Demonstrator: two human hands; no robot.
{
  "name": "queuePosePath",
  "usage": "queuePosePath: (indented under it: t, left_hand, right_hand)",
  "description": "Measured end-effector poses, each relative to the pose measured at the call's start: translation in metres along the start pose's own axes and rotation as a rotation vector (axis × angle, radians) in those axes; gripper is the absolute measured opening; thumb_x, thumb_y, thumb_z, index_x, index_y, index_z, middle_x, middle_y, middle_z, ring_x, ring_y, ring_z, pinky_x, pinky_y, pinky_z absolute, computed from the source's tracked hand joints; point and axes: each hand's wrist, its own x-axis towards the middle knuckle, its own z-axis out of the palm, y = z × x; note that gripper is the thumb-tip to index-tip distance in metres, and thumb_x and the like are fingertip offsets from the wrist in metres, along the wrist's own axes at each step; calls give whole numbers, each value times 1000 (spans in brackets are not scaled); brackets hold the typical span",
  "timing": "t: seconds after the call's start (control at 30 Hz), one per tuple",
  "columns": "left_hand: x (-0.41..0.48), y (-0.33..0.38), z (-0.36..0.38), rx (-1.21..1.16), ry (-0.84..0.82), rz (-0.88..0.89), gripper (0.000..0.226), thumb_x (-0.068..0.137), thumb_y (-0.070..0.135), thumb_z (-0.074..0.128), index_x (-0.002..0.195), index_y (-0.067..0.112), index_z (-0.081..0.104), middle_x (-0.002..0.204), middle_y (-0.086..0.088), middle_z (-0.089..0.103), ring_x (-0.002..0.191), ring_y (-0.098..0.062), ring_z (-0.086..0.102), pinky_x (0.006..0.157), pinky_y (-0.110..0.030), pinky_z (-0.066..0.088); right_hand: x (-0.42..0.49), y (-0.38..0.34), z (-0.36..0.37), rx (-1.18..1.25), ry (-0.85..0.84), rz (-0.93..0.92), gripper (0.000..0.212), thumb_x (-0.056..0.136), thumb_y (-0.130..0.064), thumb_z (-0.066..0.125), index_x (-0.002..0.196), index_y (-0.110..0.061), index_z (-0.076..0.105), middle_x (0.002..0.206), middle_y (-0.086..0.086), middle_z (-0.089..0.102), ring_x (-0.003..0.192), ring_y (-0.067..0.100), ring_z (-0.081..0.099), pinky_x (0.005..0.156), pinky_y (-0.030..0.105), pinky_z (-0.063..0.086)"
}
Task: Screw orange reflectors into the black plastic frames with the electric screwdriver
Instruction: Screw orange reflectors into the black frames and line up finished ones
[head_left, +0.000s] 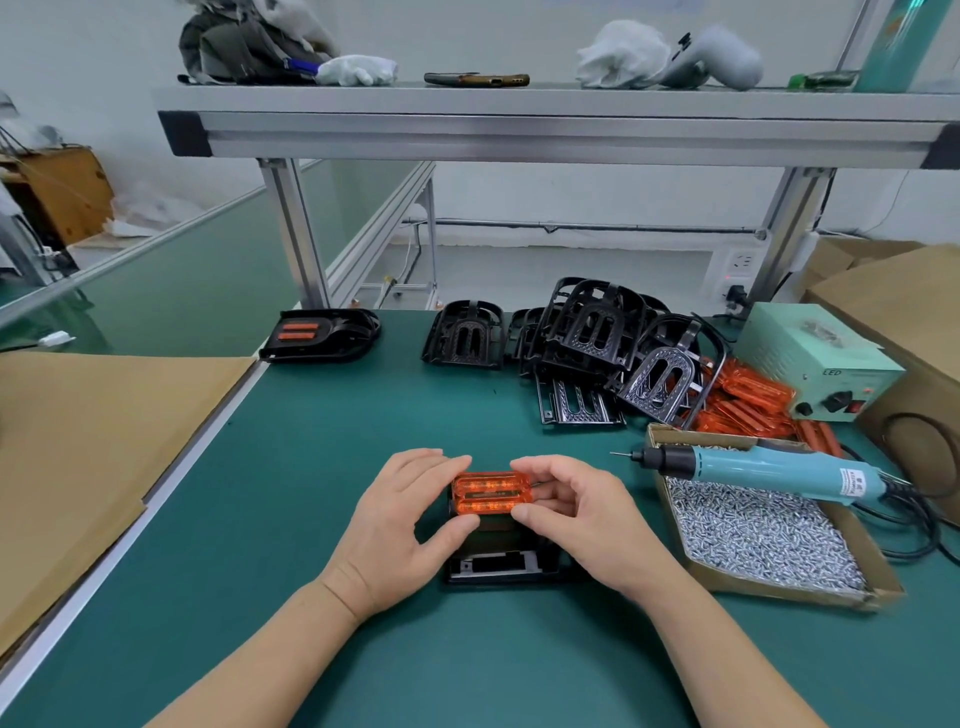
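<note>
Orange reflector (491, 493): near centre, atop black plastic frame (501, 565) on green mat (322, 441).
Left hand (410, 525): thumb and fingers pinch reflector's left end.
Right hand (566, 514): pinches its right end.
Electric screwdriver (753, 467): right, lying across screw box (769, 545).

Left hand (400, 525) and right hand (566, 514) close together, fingers (441, 462) curled inward.

We note a green-matted workbench (311, 467) under a silver aluminium-profile shelf (519, 130), a plain white wall (571, 192) behind, and a brown wooden cabinet (62, 192) at far left.
</note>
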Motion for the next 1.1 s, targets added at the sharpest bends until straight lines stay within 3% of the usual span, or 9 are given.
queuePosePath:
  t: [0.3, 0.7, 1.1]
  left_hand:
    - [0, 1, 0, 12, -2, -17, 54, 95, 42, 54, 136, 8, 58, 127, 0, 62, 125, -19, 51, 111, -29, 37]
    - [0, -3, 1, 28, 70, 37, 32, 95, 34, 60, 118, 11, 66, 115, 3, 63, 114, -17, 55, 106, -26, 40]
    - [1, -2, 0, 45, 165, -15, 31, 94, 31, 59, 109, 6, 69, 105, 0, 66, 102, -19, 59, 97, -26, 44]
  right_hand:
    - [-1, -5, 2, -15, 25, -36, 39, 77, -4, 83, 105, -27, 69, 101, 0, 72, 91, 16, 71, 87, 28, 57]
    - [-3, -10, 6, -116, 43, -35, 35, 73, -10, 87, 96, -22, 64, 90, -3, 71, 75, 9, 68, 74, 21, 55]
    - [3, -11, 24, -321, 59, -12, 41, 68, -35, 88, 87, -29, 53, 76, -9, 68, 61, 4, 60, 62, 20, 51]
